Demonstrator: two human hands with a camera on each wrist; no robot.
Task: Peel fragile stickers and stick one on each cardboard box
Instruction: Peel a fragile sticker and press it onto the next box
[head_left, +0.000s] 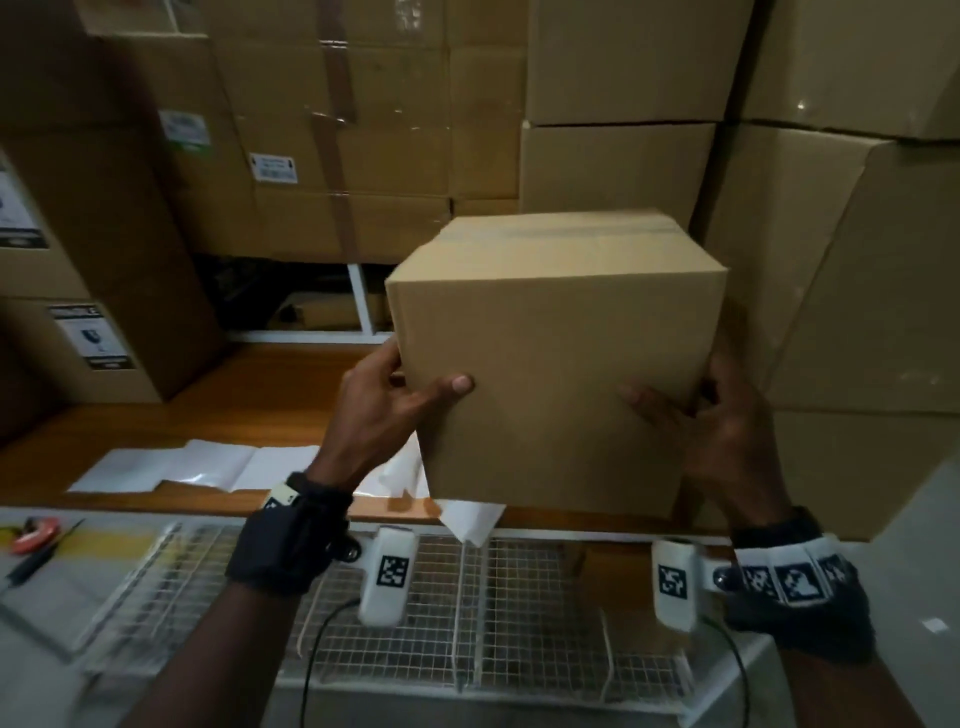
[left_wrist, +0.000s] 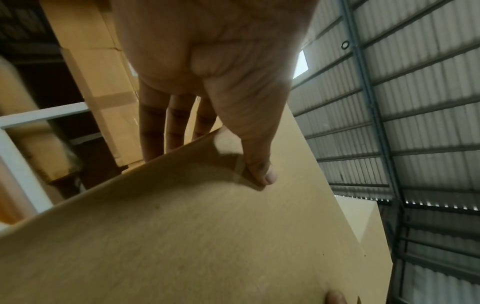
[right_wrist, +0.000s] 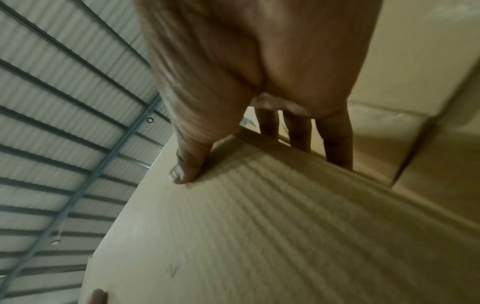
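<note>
Cardboard box (head_left: 556, 358) sits raised above the table (head_left: 249, 395), near centre, gripped from both sides. Left hand (head_left: 387, 410) clasps its 9 o'clock edge, thumb on the near face; right hand (head_left: 722, 431) clasps the 3 o'clock edge likewise. Backing sheets (head_left: 192, 467) lie at 8 o'clock.

Both forearms bare, no sleeves. Left hand (head_left: 382, 410) & right hand (head_left: 719, 436) bare too, no gloves, nails short. Left wrist: wide black fabric wrist strap (head_left: 288, 540) w/ small white tag w/ black marks at its top edge. White rounded camera pod (head_left: 388, 582) sticks off it on black mount, black-white square code on its face, thin black cable (head_left: 317, 654) trailing down. Right wrist: black strap (head_left: 795, 577) w/ white band of square code markers, same white pod (head_left: 674, 584) w/ code, black cable too
</note>
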